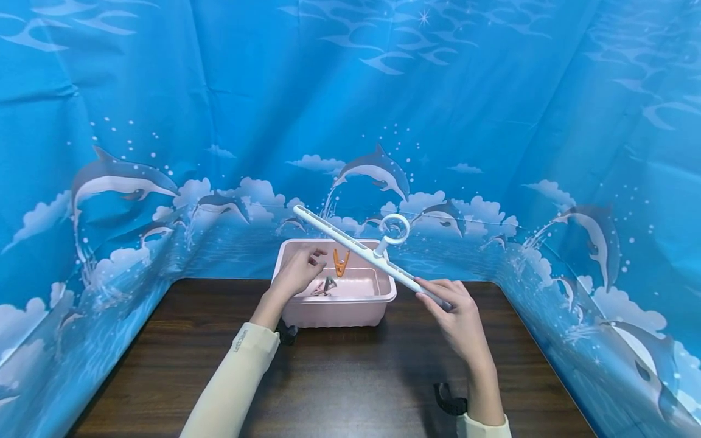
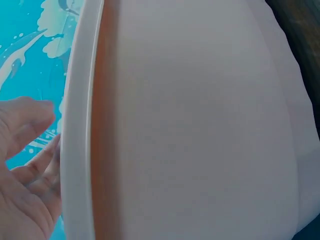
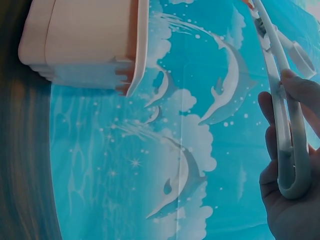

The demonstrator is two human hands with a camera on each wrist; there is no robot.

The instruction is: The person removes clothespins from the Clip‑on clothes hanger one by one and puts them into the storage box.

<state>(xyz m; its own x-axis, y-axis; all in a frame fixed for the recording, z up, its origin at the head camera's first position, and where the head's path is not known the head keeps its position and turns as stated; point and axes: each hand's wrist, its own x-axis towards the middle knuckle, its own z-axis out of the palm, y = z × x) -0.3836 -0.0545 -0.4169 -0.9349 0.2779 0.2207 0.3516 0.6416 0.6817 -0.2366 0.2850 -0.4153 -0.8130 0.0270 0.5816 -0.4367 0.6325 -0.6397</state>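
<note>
A long white slotted bar with a ring on top point(image 1: 356, 246), like a hanger, slants above the pink plastic bin point(image 1: 333, 312). My right hand point(image 1: 457, 313) grips its lower right end, thumb on one side and fingers on the other; the right wrist view shows the same grip on the bar point(image 3: 287, 125). My left hand point(image 1: 300, 271) is over the bin's left part, fingers loosely bent, with nothing visible in them. An orange clip point(image 1: 341, 265) shows just under the bar; whether it hangs from it I cannot tell. Small pink and dark clips point(image 1: 327, 286) lie inside the bin.
The bin stands on a dark wooden table point(image 1: 339, 377), near its back edge. A blue curtain with dolphins point(image 1: 350, 109) surrounds the table at the back and sides. Black straps point(image 1: 450, 400) sit at both wrists.
</note>
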